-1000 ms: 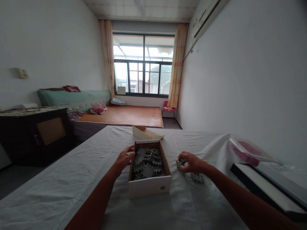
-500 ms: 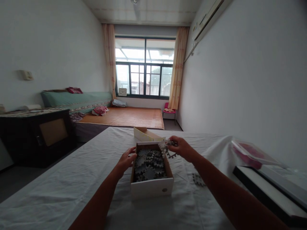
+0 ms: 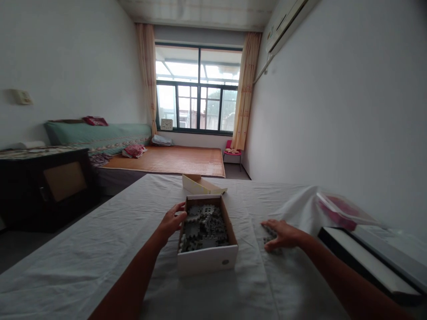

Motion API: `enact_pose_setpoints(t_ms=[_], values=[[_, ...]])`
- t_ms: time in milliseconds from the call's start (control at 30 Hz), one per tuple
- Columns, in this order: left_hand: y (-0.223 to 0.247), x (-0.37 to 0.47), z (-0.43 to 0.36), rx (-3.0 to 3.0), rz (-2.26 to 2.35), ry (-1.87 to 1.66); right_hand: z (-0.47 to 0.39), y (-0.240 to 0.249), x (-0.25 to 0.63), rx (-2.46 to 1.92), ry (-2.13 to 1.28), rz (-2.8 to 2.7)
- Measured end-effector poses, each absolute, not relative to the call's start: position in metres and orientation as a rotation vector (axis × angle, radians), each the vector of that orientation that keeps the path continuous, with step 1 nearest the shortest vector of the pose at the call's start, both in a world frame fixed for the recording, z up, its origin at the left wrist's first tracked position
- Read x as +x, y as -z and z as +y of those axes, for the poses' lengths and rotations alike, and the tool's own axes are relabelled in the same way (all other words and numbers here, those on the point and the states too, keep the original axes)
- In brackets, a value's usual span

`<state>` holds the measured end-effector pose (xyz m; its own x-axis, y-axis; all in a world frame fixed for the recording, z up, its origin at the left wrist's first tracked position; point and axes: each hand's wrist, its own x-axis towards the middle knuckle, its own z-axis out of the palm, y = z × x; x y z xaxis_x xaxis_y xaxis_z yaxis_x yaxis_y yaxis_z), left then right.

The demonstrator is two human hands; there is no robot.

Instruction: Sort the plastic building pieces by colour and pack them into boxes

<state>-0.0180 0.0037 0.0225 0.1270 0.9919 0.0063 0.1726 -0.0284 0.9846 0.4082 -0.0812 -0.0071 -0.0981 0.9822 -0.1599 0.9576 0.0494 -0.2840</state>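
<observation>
A white cardboard box [image 3: 207, 261] stands uncovered on the cloth, filled with grey toothed interlocking pieces [image 3: 207, 229]. My left hand [image 3: 171, 221] is at the box's left wall, its thumb and fingers holding the rim. To the right of the box, my right hand [image 3: 283, 233] reaches over a few grey toothed pieces [image 3: 269, 242] lying on the cloth. Its thumb and fingers are spread around them. The palm partly hides these pieces, and no grip on them shows.
A white cloth [image 3: 100, 249] covers the table. Behind the box lies a pale yellow-edged box lid [image 3: 202, 184]. On the right are a clear-lidded container with pink inside [image 3: 336, 211] and a long black-and-white box [image 3: 363, 262]. A bed [image 3: 176, 160] stands beyond the table.
My right hand has moved from the box's right rim, where it held grey toothed pieces, to the loose ones on the right. The pile's top looks different. My left hand stays at the box.
</observation>
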Motion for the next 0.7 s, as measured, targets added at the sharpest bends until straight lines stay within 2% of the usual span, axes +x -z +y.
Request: enact_pose_setpoints(t_ms=[233,500,700], values=[[-0.027,-0.016,-0.002,1.432,1.282,-1.004,-0.102,0.001,0.4,-1.882,-0.425,-2.082],[-0.028,-0.016,-0.002,1.437,1.283,-0.993,-0.115,-0.017,0.396,-1.74,-0.612,-1.924],[-0.023,-0.018,0.002,1.441,1.248,-0.994,-0.125,-0.016,0.39,-1.7,-0.723,-2.245]])
